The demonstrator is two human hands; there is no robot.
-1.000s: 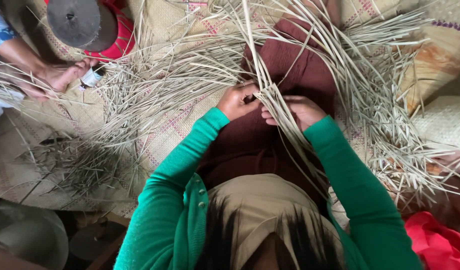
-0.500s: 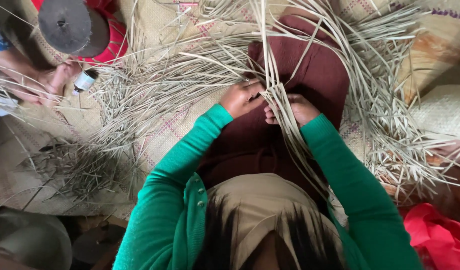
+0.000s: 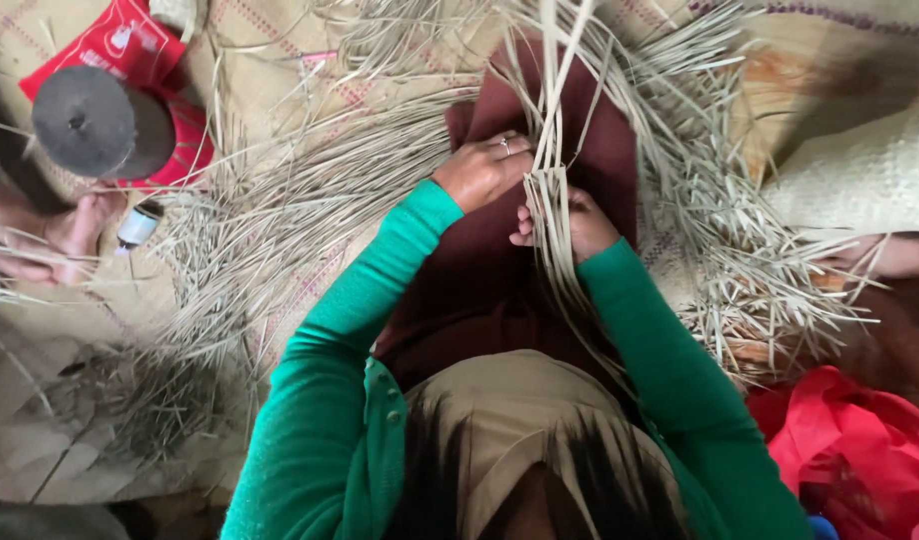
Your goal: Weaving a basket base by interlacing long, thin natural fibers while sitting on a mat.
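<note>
Both green-sleeved arms reach forward over a maroon cloth [image 3: 480,280] on my lap. My left hand [image 3: 483,170], with a ring on one finger, pinches a few pale dried straw strips [image 3: 540,120] that run up and away. Just below and right of it, my right hand [image 3: 583,226] grips the narrow woven band [image 3: 550,195] where those strips meet. The two hands almost touch. Long loose strips fan out from the band to both sides.
Piles of loose straw [image 3: 260,260] cover a woven floor mat [image 3: 280,50]. At the left are another person's foot [image 3: 75,232], a small bottle [image 3: 138,224] and a dark round lid [image 3: 102,122] on a red packet [image 3: 120,42]. A finished woven piece [image 3: 865,180] and red bag [image 3: 850,440] lie at the right.
My left hand has slid up and over the strips while the right stays on the band. The view has drifted, so the lid and red packet sit lower in it.
</note>
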